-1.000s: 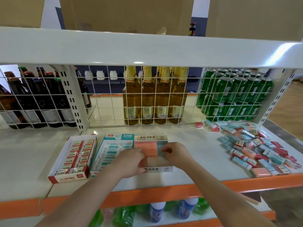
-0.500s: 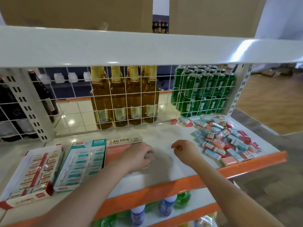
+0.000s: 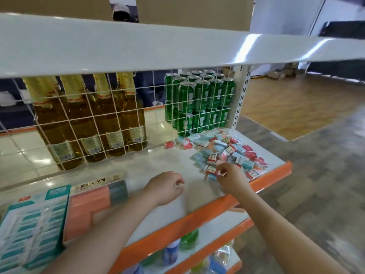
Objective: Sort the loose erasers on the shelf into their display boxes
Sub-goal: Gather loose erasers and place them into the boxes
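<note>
White shelving with an orange lip (image 3: 199, 218) carries the mixed heap of wrapped erasers (image 3: 227, 153) at centre right, where the right hand (image 3: 230, 179) should pinch one cleanly for the pink-filled cardboard display box (image 3: 89, 210) lower left; the left hand (image 3: 166, 187) hangs loosely curled, empty.

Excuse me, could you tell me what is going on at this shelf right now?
A person is sorting small wrapped erasers on a white shelf with an orange edge. The right hand is at the near edge of the loose pile of red, blue and pink erasers, fingers pinching at one. The left hand hovers loosely curled and holds nothing, beside the display box of pink and grey-blue erasers. A teal display box of white erasers lies further left. Most erasers are not yet sorted.
</note>
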